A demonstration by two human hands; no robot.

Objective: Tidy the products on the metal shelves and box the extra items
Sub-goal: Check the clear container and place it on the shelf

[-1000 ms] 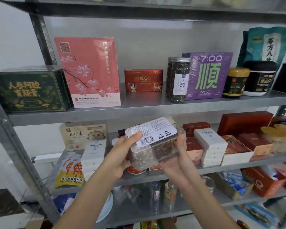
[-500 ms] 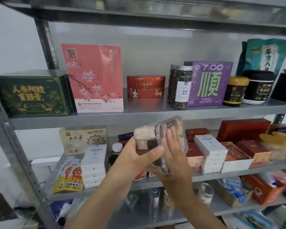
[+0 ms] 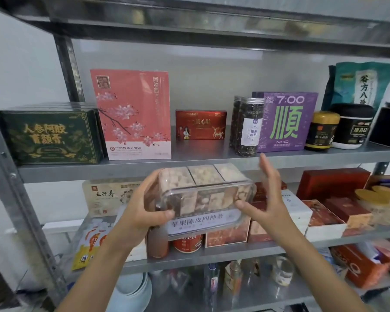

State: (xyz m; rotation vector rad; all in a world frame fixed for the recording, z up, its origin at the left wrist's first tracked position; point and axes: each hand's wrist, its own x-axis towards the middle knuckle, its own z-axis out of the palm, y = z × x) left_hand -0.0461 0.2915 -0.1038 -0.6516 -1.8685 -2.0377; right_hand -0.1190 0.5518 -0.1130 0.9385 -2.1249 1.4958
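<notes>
A dark green gift box (image 3: 50, 137) stands on the metal shelf (image 3: 77, 170). Just below the shelf's front edge, the left grip (image 3: 142, 212) clasps a clear compartmented snack box (image 3: 203, 190), held level in the air. The right grip (image 3: 268, 199) is released, with fingers straight and the thumb by the box's right end.

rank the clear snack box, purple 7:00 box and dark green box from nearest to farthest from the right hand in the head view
1. clear snack box: right beside the right hand, at its thumb
2. purple 7:00 box: upper shelf, just above the hand
3. dark green box: upper shelf, far left
</notes>
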